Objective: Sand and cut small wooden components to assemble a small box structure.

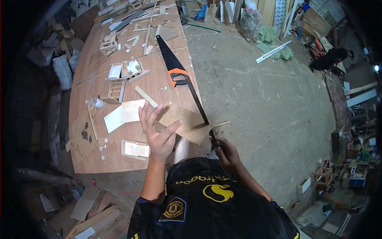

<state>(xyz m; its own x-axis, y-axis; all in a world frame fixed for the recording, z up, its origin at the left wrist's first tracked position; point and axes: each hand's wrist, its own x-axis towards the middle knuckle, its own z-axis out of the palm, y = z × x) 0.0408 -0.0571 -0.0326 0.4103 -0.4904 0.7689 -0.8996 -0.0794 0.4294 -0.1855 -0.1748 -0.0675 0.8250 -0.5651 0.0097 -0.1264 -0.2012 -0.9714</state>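
Note:
My right hand [228, 154] is closed round the dark handle of a long narrow saw [195, 95], seen nearly edge-on. Its blade slants up and left, past the right corner of a brown board [187, 120] at the table's edge. By that corner a thin wood strip [222, 124] juts out over the floor. Over the board's left part, my left hand [160, 133] has its fingers spread and grips nothing; whether a fingertip touches the board I cannot tell. Beyond the narrow saw lies a handsaw [173, 63] with an orange and black handle.
On the wooden table [89, 83] sit a shallow wooden box [135, 149], a white panel [114, 118], small wooden models [133, 68], a small tub [97, 102] and a stained board [82, 133]. Wood offcuts [93, 213] lie below left. A person [332, 58] bends at far right.

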